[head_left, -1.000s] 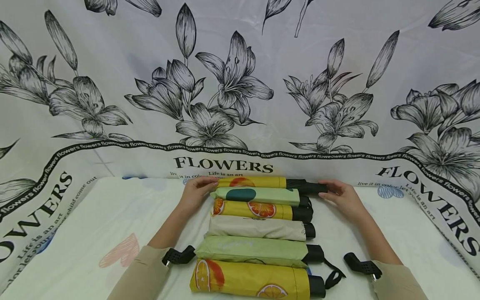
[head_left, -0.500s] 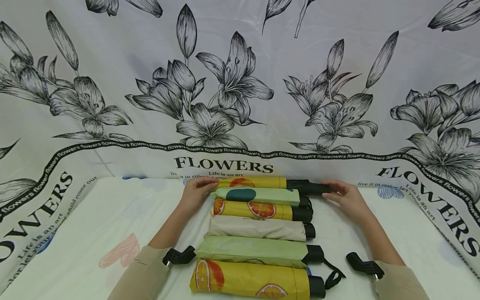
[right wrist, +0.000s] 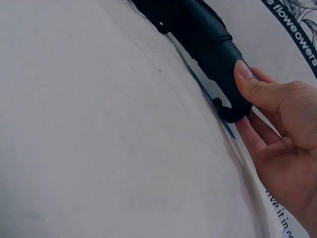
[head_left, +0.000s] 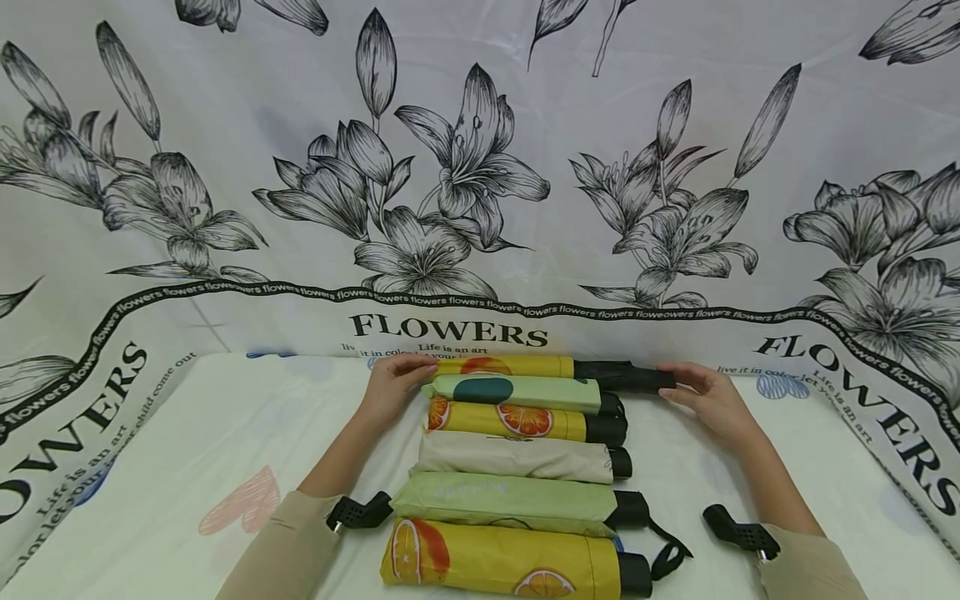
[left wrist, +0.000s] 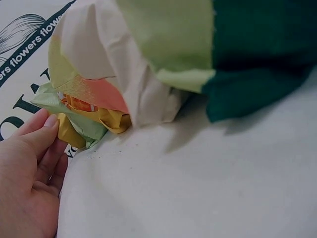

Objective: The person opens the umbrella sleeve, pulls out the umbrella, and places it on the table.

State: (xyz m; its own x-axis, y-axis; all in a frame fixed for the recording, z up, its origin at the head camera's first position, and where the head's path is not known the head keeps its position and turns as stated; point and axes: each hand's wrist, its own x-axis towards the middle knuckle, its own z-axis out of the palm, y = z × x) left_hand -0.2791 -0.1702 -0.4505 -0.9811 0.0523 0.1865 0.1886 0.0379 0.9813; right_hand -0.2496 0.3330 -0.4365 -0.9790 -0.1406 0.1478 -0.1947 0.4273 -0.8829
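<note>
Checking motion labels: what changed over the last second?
The right grip moved right, drawing the folded black umbrella further out of the long yellow fabric sleeve. Nothing newly taken or released. The left grip stayed on the sleeve's left end; five other fabric-covered umbrellas, yellow, green and beige, stayed put.

- The left sleeve (head_left: 279, 546) is plain beige cloth, lightly creased, ending partway along the bare left forearm (head_left: 337, 458).
- The right sleeve (head_left: 813, 568) is the same beige, ending likewise on the bare right forearm (head_left: 780, 487).
- By the left cuff sits a black, angular device (head_left: 367, 511) dotted with small holes, a silvery piece (head_left: 337, 526) beneath.
- A matching black unit (head_left: 742, 535) sits by the right cuff.
- Both thumbnails are short.
</note>
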